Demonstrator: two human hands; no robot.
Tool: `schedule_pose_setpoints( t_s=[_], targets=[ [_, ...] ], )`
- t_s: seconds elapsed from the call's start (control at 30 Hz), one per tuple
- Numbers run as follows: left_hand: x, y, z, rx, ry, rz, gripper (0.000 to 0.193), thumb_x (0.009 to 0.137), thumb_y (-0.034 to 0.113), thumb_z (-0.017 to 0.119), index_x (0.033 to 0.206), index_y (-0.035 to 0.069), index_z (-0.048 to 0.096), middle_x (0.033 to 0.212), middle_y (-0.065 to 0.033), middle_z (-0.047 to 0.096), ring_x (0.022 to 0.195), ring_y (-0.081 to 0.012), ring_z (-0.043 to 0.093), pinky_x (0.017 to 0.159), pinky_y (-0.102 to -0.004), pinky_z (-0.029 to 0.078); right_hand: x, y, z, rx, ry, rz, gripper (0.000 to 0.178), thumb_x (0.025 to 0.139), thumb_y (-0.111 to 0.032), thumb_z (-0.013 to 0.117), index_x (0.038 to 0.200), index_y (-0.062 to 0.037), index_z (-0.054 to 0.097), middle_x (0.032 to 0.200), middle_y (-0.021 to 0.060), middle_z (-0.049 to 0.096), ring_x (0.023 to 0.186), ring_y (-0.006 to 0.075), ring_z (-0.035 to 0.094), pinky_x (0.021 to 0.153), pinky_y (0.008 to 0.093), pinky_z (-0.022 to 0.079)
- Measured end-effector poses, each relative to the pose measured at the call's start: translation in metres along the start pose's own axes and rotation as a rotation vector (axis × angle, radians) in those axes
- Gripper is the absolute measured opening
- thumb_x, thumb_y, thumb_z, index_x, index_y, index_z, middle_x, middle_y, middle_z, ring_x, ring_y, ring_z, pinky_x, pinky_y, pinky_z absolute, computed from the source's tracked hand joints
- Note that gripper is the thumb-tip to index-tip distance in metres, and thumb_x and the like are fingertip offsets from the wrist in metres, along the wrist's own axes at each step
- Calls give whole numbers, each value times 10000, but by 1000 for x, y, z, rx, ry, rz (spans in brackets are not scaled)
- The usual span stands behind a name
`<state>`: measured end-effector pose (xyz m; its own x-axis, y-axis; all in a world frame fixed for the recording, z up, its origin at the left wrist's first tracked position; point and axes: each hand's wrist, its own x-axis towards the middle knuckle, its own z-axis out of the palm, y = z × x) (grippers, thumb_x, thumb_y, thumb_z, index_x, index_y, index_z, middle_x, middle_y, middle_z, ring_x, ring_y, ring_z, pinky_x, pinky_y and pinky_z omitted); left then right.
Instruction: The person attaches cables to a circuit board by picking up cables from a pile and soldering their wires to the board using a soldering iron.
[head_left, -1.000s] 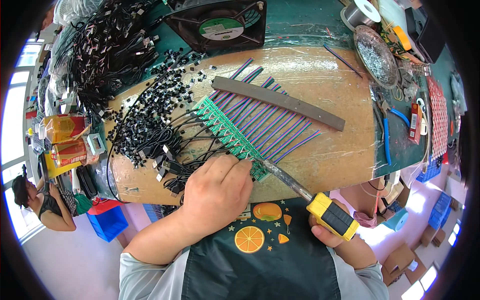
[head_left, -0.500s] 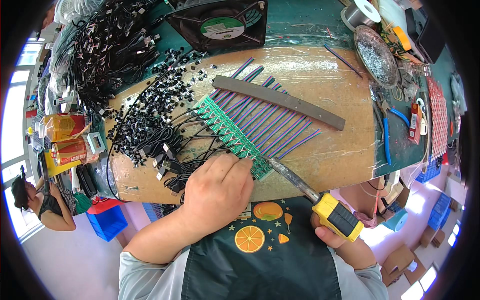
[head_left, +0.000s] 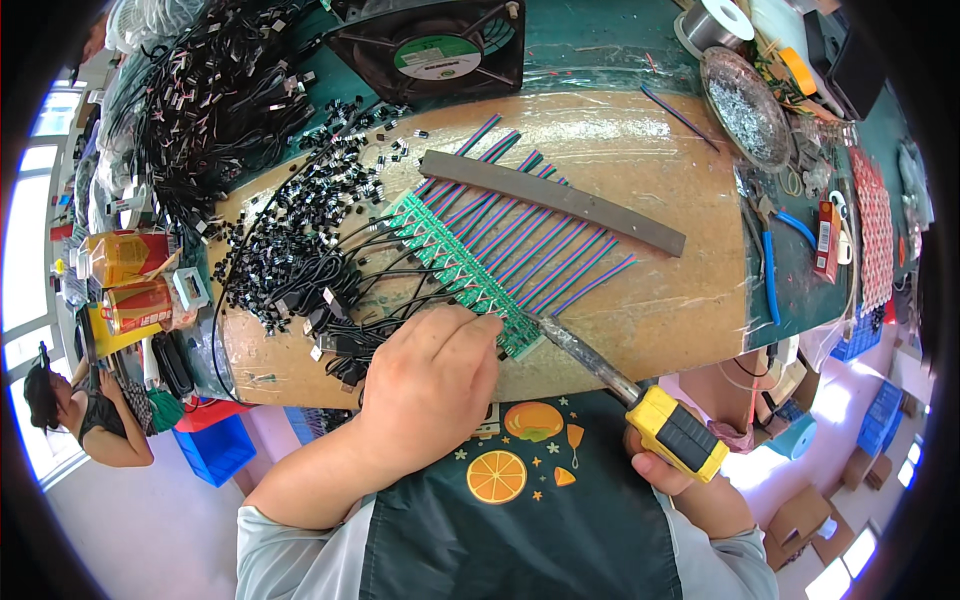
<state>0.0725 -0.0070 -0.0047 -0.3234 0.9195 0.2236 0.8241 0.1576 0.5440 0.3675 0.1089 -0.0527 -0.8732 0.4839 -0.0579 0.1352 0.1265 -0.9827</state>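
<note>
My right hand (head_left: pixel 668 468) is wrapped round the yellow and black handle of a soldering iron (head_left: pixel 680 432). Its metal shaft slants up and left, and the tip meets the lower right end of a long green circuit board strip (head_left: pixel 468 270). Close to that end, my left hand (head_left: pixel 432 385) is closed in a pinch at the board's near edge; whatever its fingers hold is hidden. Black cables (head_left: pixel 372 283) run to the board's left side, while multicoloured flat wires (head_left: pixel 540 257) fan out from its right. Across those wires lies a brown bar (head_left: pixel 560 203).
A heap of black cables with small connectors (head_left: pixel 300 210) covers the left of the work board. At the back stands a fan (head_left: pixel 435 55). A solder spool (head_left: pixel 718 25), a round dish of solder scraps (head_left: pixel 745 110) and blue-handled pliers (head_left: pixel 770 265) lie right. Another person (head_left: pixel 95 410) is far left.
The whole view has shifted slightly. Both hands keep their grips, and the iron's tip stays at the same end of the board.
</note>
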Motion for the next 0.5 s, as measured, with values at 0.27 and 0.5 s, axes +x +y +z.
schedule_pose_setpoints(
  t_s=[0.27, 0.5],
  targets=[
    [2, -3, -6, -76, -84, -16, 208, 788, -24, 708, 985, 40, 695, 934, -113, 667, 845, -308, 664, 720, -384, 550, 4, -3, -5, -73, -79, -28, 325, 773, -227, 740, 1007, -10, 679, 892, 144, 684, 722, 327, 671, 648, 364, 542],
    [7, -3, -8, -104, -117, -23, 199, 792, -47, 697, 971, 40, 694, 929, -116, 650, 825, -312, 654, 709, -380, 543, 2, -1, 0, -69, -15, -61, 341, 775, -218, 759, 1027, -6, 673, 899, 138, 689, 729, 318, 677, 658, 364, 545]
  ],
)
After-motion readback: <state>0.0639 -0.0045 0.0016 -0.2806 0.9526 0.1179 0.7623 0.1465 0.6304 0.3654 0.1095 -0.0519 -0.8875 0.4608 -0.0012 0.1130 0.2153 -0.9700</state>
